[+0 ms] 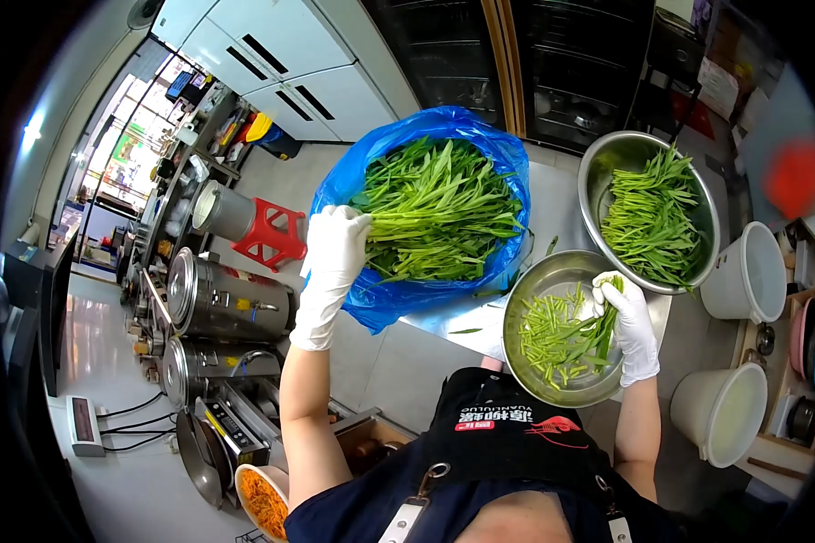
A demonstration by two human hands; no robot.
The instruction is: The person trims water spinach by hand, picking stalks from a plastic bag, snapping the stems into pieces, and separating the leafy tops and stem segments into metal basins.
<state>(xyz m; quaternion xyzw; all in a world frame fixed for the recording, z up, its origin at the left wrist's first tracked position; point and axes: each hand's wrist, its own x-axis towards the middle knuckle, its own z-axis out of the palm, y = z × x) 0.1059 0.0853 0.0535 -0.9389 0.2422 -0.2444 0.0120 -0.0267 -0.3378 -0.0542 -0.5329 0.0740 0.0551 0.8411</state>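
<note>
My left hand [340, 242], in a white glove, is closed on the stem ends of leafy greens [444, 204] that lie in a blue plastic bag [335, 181]. My right hand [625, 317], also gloved, is closed round a small bunch of greens [599, 333] over a steel bowl [584, 394]. Short cut stem pieces [548, 335] lie in that bowl. Behind it, to the right, a larger steel bowl [598, 167] holds more long leafy greens [652, 217]. The bag and both bowls stand on a metal table [552, 208].
A red stool [270, 233] and tall steel pots [231, 294] stand at the left. Two white buckets [743, 271] are at the right. A bowl of orange shreds [263, 502] sits at the lower left. White cabinets [281, 63] stand at the back.
</note>
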